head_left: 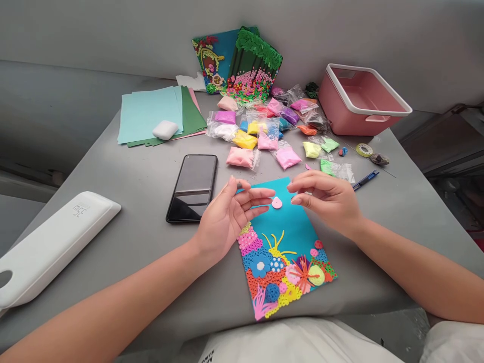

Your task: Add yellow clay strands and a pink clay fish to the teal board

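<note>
A blue board [291, 224] lies on the grey table, its lower part covered with colourful clay flowers, dots and strands [280, 264]. Near its top sits a small pink clay piece [277, 202] with a dark dot. My left hand [236, 206] is over the board's left edge, palm up and fingers stretched; a small dark item [239, 185] shows by its thumb and index finger, too small to name. To the right of the pink piece, my right hand [321, 199] hovers with curved fingers, thumb apart from the fingertips and nothing visible between them.
A black phone [192, 189] and a white device [56, 247] lie at the left. Behind are paper sheets [149, 113], clay bags [245, 139], two decorated boards [253, 65] and a pink basket [351, 101]. A blue cutter [365, 180] and tape roll [364, 149] lie right.
</note>
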`<control>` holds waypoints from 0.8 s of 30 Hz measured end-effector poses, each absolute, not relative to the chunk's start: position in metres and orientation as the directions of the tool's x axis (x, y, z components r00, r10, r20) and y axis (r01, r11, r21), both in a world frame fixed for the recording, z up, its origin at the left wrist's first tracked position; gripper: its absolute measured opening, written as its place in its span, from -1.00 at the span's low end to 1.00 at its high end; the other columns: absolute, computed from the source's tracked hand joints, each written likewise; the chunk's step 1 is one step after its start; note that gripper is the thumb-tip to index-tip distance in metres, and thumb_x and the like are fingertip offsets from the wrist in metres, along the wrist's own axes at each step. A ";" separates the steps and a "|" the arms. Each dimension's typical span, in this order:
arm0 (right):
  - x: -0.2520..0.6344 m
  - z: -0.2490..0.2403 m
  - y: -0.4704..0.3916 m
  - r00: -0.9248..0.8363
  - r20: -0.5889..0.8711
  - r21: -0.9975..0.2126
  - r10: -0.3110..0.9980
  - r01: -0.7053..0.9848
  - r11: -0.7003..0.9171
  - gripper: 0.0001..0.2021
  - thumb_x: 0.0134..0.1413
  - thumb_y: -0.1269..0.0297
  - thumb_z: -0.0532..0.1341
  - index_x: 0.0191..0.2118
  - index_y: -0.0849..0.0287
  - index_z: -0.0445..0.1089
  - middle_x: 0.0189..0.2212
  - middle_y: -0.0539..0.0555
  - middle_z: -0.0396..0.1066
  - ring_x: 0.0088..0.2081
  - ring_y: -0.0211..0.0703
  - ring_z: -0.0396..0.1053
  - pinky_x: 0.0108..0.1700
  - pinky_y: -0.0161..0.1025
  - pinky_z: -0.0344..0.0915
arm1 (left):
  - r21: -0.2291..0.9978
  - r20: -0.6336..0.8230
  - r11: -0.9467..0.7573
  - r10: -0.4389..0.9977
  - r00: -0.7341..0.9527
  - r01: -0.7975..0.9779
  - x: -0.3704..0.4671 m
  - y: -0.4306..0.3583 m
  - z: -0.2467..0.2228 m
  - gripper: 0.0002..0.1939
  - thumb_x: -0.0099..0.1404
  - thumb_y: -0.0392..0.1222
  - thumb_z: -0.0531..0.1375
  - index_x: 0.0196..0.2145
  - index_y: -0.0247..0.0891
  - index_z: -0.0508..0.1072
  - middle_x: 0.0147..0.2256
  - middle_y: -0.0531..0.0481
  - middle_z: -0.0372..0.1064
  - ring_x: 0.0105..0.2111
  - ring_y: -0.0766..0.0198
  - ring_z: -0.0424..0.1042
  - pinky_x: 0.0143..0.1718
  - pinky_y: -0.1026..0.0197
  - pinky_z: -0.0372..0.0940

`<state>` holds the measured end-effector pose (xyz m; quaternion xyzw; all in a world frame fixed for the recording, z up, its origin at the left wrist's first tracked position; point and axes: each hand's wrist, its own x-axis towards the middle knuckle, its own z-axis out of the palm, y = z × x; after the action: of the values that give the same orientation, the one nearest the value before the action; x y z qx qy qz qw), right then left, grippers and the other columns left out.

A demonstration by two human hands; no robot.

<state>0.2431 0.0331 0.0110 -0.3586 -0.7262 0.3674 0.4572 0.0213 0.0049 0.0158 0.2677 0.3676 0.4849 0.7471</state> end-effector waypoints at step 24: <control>0.249 0.018 0.043 -0.448 0.300 -0.731 0.842 0.460 0.505 -0.79 0.30 0.28 0.20 -0.09 0.17 0.58 -0.32 0.08 0.56 -0.43 -0.29 0.43 -0.37 -0.29 0.35 | 0.790 -0.274 0.333 0.943 0.190 -0.514 0.022 0.003 0.016 -0.80 0.47 -0.15 0.10 -0.35 -0.23 0.34 -0.31 -0.03 0.60 -0.24 0.26 0.58 -0.11 0.15 0.46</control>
<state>0.2493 0.0426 0.0181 -0.4064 -0.8010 0.2873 0.3328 0.0222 0.0035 0.0160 0.2778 0.3860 0.5061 0.7195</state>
